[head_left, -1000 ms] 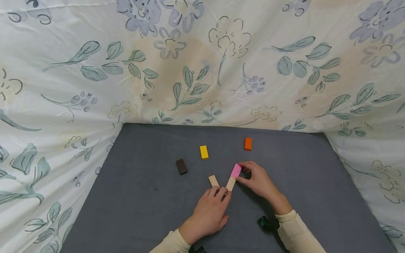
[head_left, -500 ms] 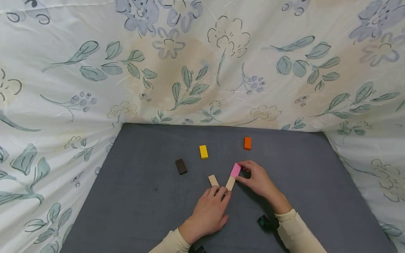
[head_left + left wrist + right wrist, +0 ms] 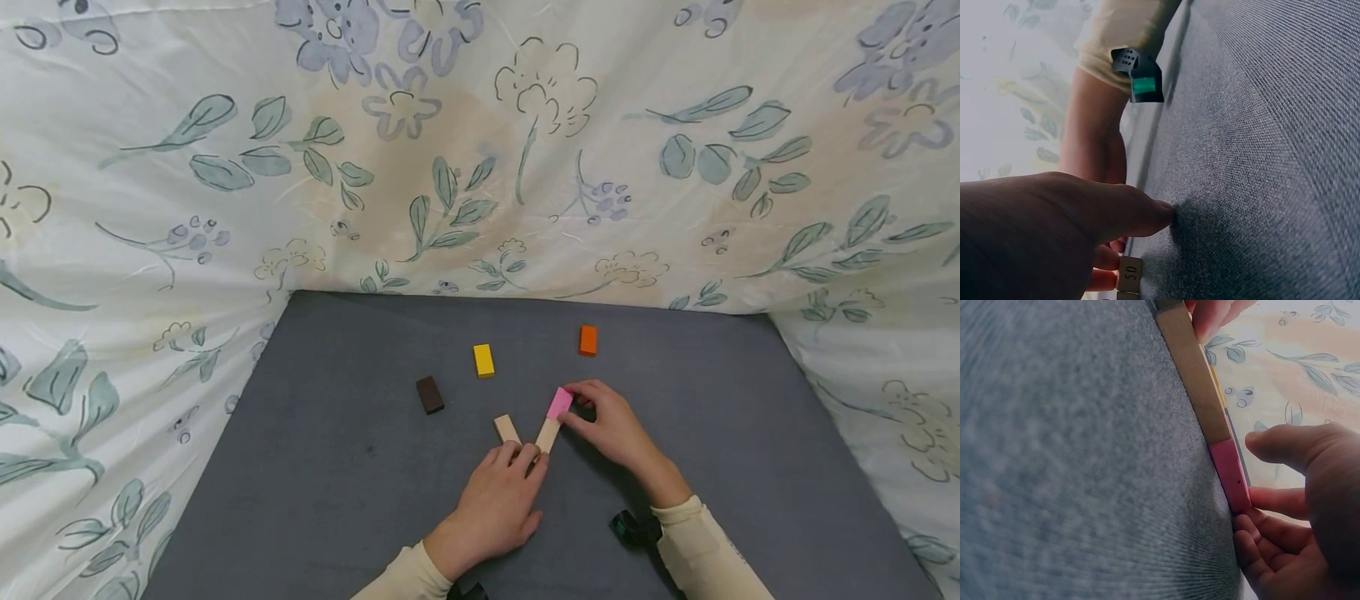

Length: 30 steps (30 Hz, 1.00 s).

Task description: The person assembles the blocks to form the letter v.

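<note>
Two plain wooden blocks stand in a V in the head view, the left one (image 3: 506,428) and the right one (image 3: 547,435); my left hand (image 3: 497,504) hides their near ends. Its fingertips rest on them, and the left wrist view shows the fingers against a wooden block's face (image 3: 1130,272) with dark marks like "50". A pink block (image 3: 558,403) touches the right wooden block end to end. My right hand (image 3: 613,425) has fingertips at the pink block's far end. In the right wrist view its thumb (image 3: 1260,447) stands slightly apart from the block.
Behind the hands lie a dark brown block (image 3: 430,395), a yellow block (image 3: 483,361) and an orange block (image 3: 588,341), apart from each other on the grey cloth surface (image 3: 337,483). A flower-printed fabric (image 3: 465,242) closes off the back and sides. A wrist camera (image 3: 633,530) sits under the right sleeve.
</note>
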{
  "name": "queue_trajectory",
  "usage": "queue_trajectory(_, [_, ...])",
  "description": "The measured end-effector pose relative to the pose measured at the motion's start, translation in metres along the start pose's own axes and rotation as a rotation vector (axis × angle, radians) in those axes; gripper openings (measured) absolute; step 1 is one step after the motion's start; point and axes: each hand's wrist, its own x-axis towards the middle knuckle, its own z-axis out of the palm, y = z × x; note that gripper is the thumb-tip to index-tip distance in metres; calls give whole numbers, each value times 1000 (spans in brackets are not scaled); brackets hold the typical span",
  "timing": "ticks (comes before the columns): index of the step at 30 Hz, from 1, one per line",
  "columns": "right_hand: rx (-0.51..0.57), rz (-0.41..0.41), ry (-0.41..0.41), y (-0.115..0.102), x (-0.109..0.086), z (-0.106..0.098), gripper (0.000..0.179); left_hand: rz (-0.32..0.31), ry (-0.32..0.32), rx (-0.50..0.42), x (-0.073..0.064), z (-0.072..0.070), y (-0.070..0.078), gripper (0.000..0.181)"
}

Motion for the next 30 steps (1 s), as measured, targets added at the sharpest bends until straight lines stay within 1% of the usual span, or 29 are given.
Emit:
queue_trajectory(8, [16, 5, 7, 3, 1, 2, 44, -3, 2, 8, 0, -1, 1, 71])
queue_trajectory(20, [30, -2, 15, 3, 1, 1, 42, -11, -38, 13, 1, -2, 1, 72])
queue_trajectory(30, [39, -21, 27, 6, 3, -4, 41, -15, -60, -2, 0, -3, 2, 73])
